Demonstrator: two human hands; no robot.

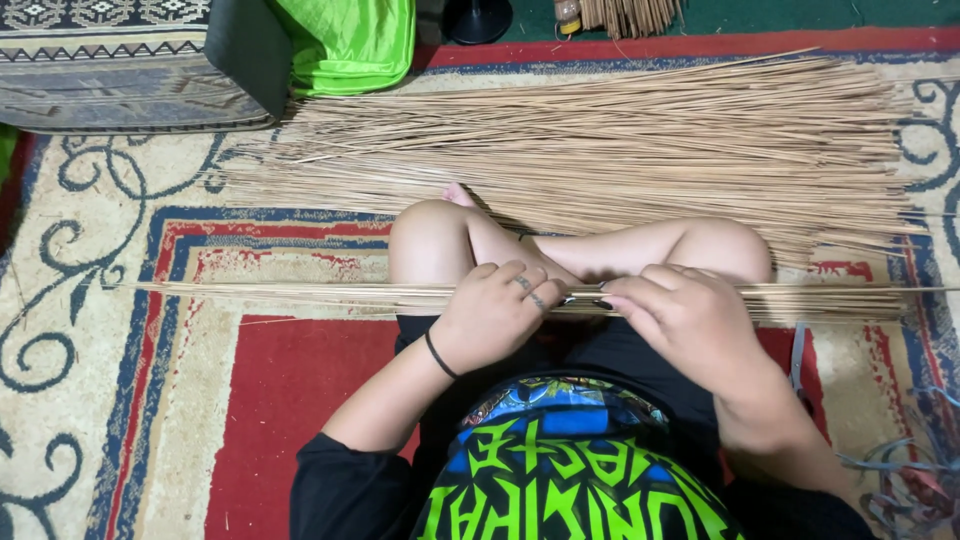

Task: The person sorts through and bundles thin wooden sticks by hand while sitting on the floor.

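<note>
Green bag (pixel 345 40) at top, zipped; contents not visible. Left hand (pixel 495 312) w/ 2 rings and a black wristband, fingers curled tight round a thin bundle of sticks (pixel 300 295) lying across the lap. Right hand (pixel 690 315) also closed on the same bundle, just beside the left. Big loose pile of sticks (pixel 620 150) on patterned rug (pixel 110 300) beyond the knees; too many to count.

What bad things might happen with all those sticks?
The bundle lies across the lap, gripped only in the middle by the left hand and right hand, so its long ends might sag and sticks slip out. Thin stick ends could poke bare legs. Loose ones might get mixed into the pile on the rug.
</note>
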